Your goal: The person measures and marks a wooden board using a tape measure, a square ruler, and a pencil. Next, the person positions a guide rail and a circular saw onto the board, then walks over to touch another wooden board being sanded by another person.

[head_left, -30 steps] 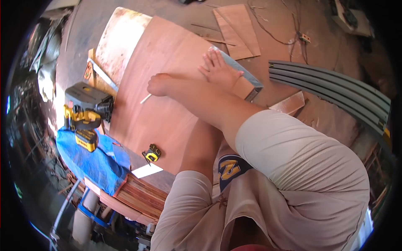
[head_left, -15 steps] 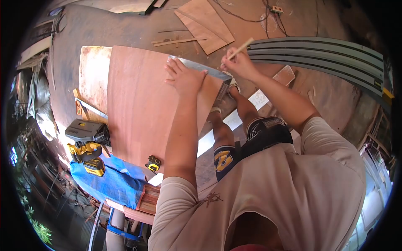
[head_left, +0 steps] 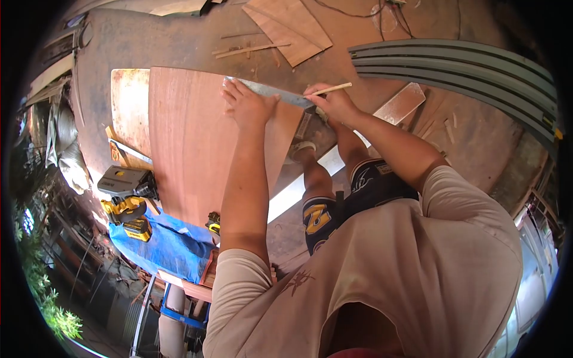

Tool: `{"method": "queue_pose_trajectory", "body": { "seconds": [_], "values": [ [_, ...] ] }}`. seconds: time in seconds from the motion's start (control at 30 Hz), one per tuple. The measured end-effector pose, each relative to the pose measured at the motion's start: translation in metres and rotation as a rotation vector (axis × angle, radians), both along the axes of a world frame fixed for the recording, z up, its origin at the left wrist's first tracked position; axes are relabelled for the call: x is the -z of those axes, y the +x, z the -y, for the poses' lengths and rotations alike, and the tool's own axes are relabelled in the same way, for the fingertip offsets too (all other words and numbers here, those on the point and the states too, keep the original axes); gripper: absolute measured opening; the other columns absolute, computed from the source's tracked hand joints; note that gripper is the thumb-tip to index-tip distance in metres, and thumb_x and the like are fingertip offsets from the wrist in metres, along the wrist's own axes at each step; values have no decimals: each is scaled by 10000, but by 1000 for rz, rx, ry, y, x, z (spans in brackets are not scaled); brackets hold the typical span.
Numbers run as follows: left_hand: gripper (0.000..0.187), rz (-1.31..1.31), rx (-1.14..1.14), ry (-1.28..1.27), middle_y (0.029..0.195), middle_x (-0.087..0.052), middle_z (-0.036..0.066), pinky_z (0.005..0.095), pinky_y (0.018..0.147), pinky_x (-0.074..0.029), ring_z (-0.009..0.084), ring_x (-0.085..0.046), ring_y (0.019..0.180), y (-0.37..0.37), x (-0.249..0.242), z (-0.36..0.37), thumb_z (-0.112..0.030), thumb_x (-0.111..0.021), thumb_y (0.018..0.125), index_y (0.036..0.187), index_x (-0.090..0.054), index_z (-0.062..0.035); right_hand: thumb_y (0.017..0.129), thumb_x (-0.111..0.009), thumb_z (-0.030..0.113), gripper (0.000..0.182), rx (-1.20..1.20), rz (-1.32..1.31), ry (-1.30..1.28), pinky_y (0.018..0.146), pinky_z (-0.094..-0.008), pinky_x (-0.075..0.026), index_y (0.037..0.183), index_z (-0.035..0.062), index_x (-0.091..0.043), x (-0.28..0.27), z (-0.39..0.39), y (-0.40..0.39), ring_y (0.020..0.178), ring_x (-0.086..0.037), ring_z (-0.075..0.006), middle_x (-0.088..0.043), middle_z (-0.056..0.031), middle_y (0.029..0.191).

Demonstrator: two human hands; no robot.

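Note:
A reddish-brown plywood sheet [head_left: 191, 137] lies in front of me. Along its far edge runs a metal straightedge [head_left: 286, 95]. My left hand [head_left: 249, 108] rests with fingers spread over the straightedge and the sheet beside it. At the straightedge's right end, my right hand [head_left: 335, 104] is closed around a pencil [head_left: 334, 89]. The pencil's point is low at the metal's edge, its back end slanting up to the right.
A yellow-and-black cordless power tool [head_left: 128, 209] and a tape measure [head_left: 213, 222] sit by the near left edge, close to a blue tarp [head_left: 173, 247]. A square [head_left: 130, 152] lies left. Plywood offcut [head_left: 289, 30] and long grey metal channels [head_left: 453, 62] lie beyond.
My right hand has come down and left, bringing the pencil from above to the straightedge. My left hand stays spread on it. The whole view has shifted slightly.

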State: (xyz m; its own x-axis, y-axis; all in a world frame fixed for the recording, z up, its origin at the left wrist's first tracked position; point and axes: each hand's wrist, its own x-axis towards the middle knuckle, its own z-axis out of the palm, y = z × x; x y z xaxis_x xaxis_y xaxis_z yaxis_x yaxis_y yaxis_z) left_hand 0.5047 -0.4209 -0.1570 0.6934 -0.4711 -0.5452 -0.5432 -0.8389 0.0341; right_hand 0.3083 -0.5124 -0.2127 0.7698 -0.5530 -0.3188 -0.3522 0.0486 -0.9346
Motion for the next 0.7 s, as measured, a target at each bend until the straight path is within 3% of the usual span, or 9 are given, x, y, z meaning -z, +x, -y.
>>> {"method": "queue_pose_trajectory", "body": {
  "seconds": [0.1,0.23,0.3,0.43,0.5,0.63,0.7],
  "values": [
    [1186,18,-36,-10,1560,-100,167,666,1002,-308,364,-107,1436,-1,4,0,-539,-799,636,1470,-148,-4,866,-643,143,159,53,5,-28,728,-309,-497,958,14,-650,3,-1,-1,822,-633,-180,-666,-92,884],
    [1187,24,-35,-7,1562,-99,161,656,1004,-314,362,-104,1437,-1,5,-2,-536,-801,635,1472,-145,-8,863,-649,134,149,61,18,4,712,-303,-499,944,10,-649,2,2,-4,804,-631,-168,-666,-93,872],
    [1196,18,-44,-23,1565,-95,153,652,1007,-314,358,-98,1440,-2,4,-1,-538,-802,632,1476,-139,-10,899,-622,118,156,-15,-50,61,827,-293,-495,988,-9,-640,1,4,-5,932,-613,-159,-647,-88,980],
    [1159,-7,-16,-16,1558,-85,197,651,1007,-311,393,-97,1434,-1,-1,-1,-516,-758,681,1468,-123,50,906,-619,120,154,-33,-53,49,822,-296,-501,987,-10,-637,2,2,-5,931,-614,-149,-648,-85,980],
    [1157,-16,-23,1,1562,-71,190,647,1017,-305,386,-83,1438,-1,-2,0,-518,-751,692,1472,-109,45,861,-649,119,137,107,14,68,727,-302,-507,919,-6,-650,4,-1,-3,804,-631,-156,-662,-95,845],
    [1156,-32,-23,5,1563,-59,189,646,1023,-302,382,-71,1441,-1,0,-2,-522,-745,699,1475,-98,42,860,-649,120,140,91,1,64,721,-301,-506,916,-8,-650,6,0,-4,804,-629,-153,-663,-94,836],
    [1201,8,-47,-40,1566,-84,157,661,1015,-303,358,-82,1443,-2,5,-3,-543,-795,634,1477,-133,-2,859,-650,120,141,63,-12,69,712,-299,-504,917,-8,-652,6,2,-3,792,-627,-149,-667,-92,829]
  ]
}}
